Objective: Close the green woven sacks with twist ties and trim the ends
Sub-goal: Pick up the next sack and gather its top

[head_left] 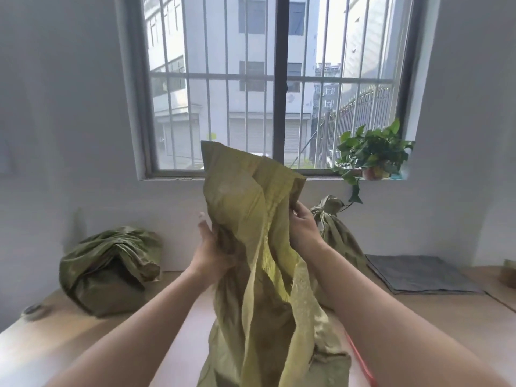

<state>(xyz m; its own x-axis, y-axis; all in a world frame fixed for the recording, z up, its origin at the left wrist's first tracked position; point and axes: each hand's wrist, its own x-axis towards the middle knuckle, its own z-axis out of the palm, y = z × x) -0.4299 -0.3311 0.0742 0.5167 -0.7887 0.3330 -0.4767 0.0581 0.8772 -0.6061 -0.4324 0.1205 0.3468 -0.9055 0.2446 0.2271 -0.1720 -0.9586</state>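
Though gripped on both sides, hangs loose and ungathered. Holding the sack (pixel 251 219) upright over the table (pixel 432 311), long axis near vertical, mouth uppermost and flared open before the window (pixel 279 79), lower end trailing down to the near edge of the table. Lies right between the two hands, so needs no reach; turns instead on height and on closing the gap across the mouth. Clamped lower by the left hand (pixel 212 247), palm against the sack's left flank, thumb up, fingers sunk into a fold. Pinched higher by the right hand (pixel 303 224), fingers curled on the right edge just under the mouth, so nearer the part to be closed. Both forearms stretched forward and upward, wrists turned inward toward the fabric. Judging from this, calls next for drawing the right edge across toward the left hand, bunching the mouth into a neck under one grip and freeing the other hand for a tie. No tie plainly in view; possibly one in the red strip (pixel 360 358) low by the right forearm, but cannot tell. Elsewhere on the table: a tied sack (pixel 335 233) standing just behind the right wrist, a bundled sack (pixel 109 269) well off to the left, a grey mat (pixel 418 272) far right.
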